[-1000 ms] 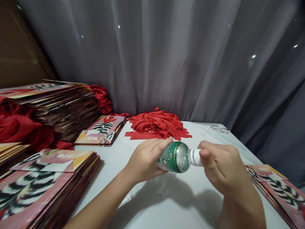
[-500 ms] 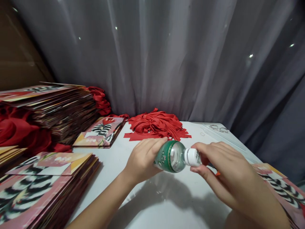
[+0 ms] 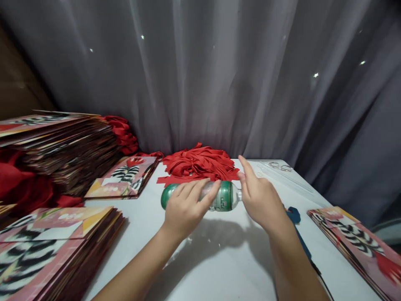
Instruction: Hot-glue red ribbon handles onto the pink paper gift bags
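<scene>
A clear plastic bottle with a green label (image 3: 226,196) lies sideways in the air above the white table, its base to the left. My left hand (image 3: 188,205) is wrapped round its body, fingers over the top. At the bottle's neck, my right hand (image 3: 261,198) closes round the cap end, the index finger pointing up and away. That hand hides the white cap and its other fingers. Just behind the bottle is a heap of red ribbons (image 3: 202,163).
Stacks of printed pink paper bags stand at the left (image 3: 28,259), back left (image 3: 72,146) and right (image 3: 360,246). A blue-handled tool (image 3: 293,215) lies beside my right forearm. Clear plastic packaging (image 3: 282,173) rests at the back right. A grey curtain (image 3: 200,75) hangs behind the table (image 3: 219,267).
The bottle has turned more level and shifted left. My right hand has rotated from a pinch on the white cap, its thumb and index finger now pointing up. The view has swung slightly right.
</scene>
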{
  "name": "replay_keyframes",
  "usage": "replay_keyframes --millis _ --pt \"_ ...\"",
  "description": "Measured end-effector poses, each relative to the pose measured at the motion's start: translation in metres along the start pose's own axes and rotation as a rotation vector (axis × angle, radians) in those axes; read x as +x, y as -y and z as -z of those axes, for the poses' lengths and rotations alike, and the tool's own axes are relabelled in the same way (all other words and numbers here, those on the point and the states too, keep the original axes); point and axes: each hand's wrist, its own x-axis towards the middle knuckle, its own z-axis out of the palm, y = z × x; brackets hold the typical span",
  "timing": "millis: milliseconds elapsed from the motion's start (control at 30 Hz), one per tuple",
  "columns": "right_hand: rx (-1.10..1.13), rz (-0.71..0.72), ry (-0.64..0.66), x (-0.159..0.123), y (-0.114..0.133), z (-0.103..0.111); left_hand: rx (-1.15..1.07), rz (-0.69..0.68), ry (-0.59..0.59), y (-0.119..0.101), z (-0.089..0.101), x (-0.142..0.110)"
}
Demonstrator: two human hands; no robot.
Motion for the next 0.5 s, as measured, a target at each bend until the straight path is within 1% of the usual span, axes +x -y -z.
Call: replay_keyframes --millis 33,67,133,200,233,267,300,333,367,433,467,500 --pt "0.019 -0.031 0.032 0.001 0.000 -0.001 -0.032 0.028 0.004 0.002 -0.002 -0.001" --pt "0.064 -0.005 0.048 0.003 0.001 0.000 -0.117 0.082 0.027 0.004 -0.003 -0.001" --pt "0.162 0.171 0.038 0.008 0.001 0.005 -0.409 0.220 0.138 0.009 -0.003 0.000" --pt "0.166 0.396 0.008 0.013 0.000 0.009 -0.699 0.308 0.300 0.012 -0.002 0.001" --pt "0.130 0.491 0.003 0.015 -0.001 0.010 -0.788 0.316 0.371 0.012 -0.002 0.001" --pt "0.079 0.556 0.008 0.016 -0.002 0.010 -0.820 0.305 0.412 0.011 -0.002 0.002" --pt "0.024 0.575 0.029 0.016 -0.003 0.009 -0.797 0.278 0.411 0.010 -0.003 0.001" --pt "-0.027 0.541 0.059 0.016 -0.005 0.007 -0.729 0.245 0.371 0.008 -0.006 0.000" --pt "-0.067 0.464 0.097 0.015 -0.006 0.006 -0.631 0.209 0.313 0.006 -0.008 -0.001" --pt "-0.110 0.251 0.168 0.011 -0.008 0.003 -0.419 0.138 0.196 0.002 -0.015 -0.004" --pt "-0.105 0.167 0.197 0.009 -0.010 0.002 -0.341 0.113 0.162 0.000 -0.018 -0.006" --pt "-0.077 0.117 0.222 0.006 -0.012 0.002 -0.294 0.097 0.150 -0.001 -0.020 -0.007"
